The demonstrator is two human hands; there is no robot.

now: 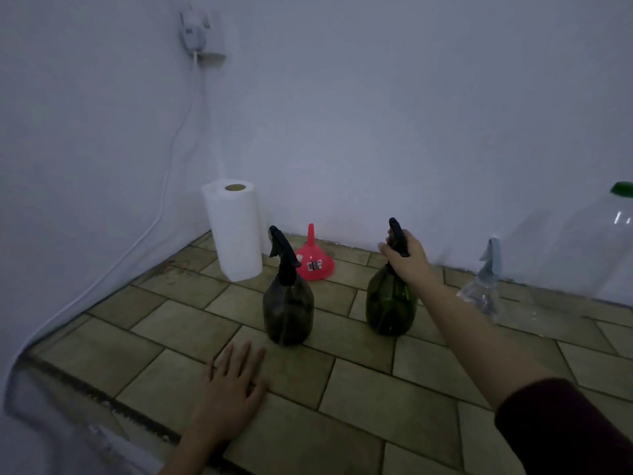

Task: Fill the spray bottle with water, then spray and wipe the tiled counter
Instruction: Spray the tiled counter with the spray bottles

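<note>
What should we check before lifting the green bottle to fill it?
1. Right hand grips the black sprayer head of the green plastic spray bottle: ok.
2. Bottle standing upright on the tan tiled counter: ok.
3. Left hand flat on counter, free: ok.
4. Red plastic funnel within view, by the wall: ok.
5. White paper towel roll ready for wiping: ok.
6. Sprayer head unscrewed: cannot tell.
</note>
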